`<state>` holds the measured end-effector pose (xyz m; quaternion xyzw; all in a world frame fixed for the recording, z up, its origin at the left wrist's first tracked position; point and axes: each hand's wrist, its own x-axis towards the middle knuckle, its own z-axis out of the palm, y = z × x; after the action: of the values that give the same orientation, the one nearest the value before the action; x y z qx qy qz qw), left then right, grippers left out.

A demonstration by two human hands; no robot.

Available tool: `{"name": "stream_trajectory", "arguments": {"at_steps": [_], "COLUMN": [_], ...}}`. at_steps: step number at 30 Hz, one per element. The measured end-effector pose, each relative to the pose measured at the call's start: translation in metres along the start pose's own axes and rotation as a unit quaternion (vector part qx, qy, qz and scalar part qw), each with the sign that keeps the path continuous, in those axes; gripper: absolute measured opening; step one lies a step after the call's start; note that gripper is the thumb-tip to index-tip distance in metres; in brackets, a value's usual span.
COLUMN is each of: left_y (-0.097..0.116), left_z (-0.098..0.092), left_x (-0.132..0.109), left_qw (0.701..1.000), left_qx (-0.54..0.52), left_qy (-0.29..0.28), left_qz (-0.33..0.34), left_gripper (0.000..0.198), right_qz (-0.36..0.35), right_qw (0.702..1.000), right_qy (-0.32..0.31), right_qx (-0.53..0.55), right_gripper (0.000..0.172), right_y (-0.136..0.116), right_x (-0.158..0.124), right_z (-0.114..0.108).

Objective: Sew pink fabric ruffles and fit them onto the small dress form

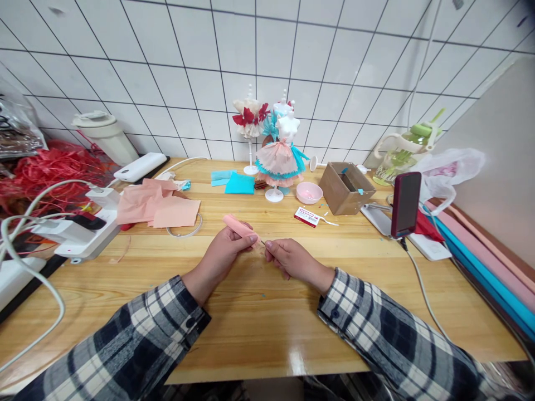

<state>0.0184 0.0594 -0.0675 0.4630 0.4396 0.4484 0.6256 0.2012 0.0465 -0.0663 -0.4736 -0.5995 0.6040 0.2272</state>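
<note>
A folded strip of pink crepe paper [237, 225] is pinched in my left hand [221, 250], its far end sticking out up and to the left. My right hand [295, 257] is closed just beside it. Between the thumb and fingers there is a thin dark stick-like piece [262, 242] whose tip meets the near end of the strip; its kind is too small to make out. Beyond my hands stands a small white dress form [287, 127] in a pink and turquoise paper skirt [278, 159].
Pink paper sheets [178, 213] lie left, near a power strip [94, 236] with cables. Turquoise paper [239, 184], a pink bowl [309, 192], a red-and-white card [306, 217] and a cardboard box [346, 192] are behind. A phone [406, 204] stands upright at right.
</note>
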Motion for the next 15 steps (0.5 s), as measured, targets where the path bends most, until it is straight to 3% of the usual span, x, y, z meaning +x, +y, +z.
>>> {"name": "stream_trajectory", "arguments": {"at_steps": [15], "left_y": [-0.0009], "left_z": [-0.0006], "left_x": [-0.0003], "left_qw": [1.0], "left_qx": [0.018], "left_qy": [0.001], "left_qz": [0.009], "left_gripper": [0.032], "right_qz": [-0.011], "right_qw": [1.0], "right_qy": [0.002], "right_qx": [0.002], "right_gripper": [0.044], "right_y": [0.0022], "right_x": [0.001], "right_z": [0.0001]}}
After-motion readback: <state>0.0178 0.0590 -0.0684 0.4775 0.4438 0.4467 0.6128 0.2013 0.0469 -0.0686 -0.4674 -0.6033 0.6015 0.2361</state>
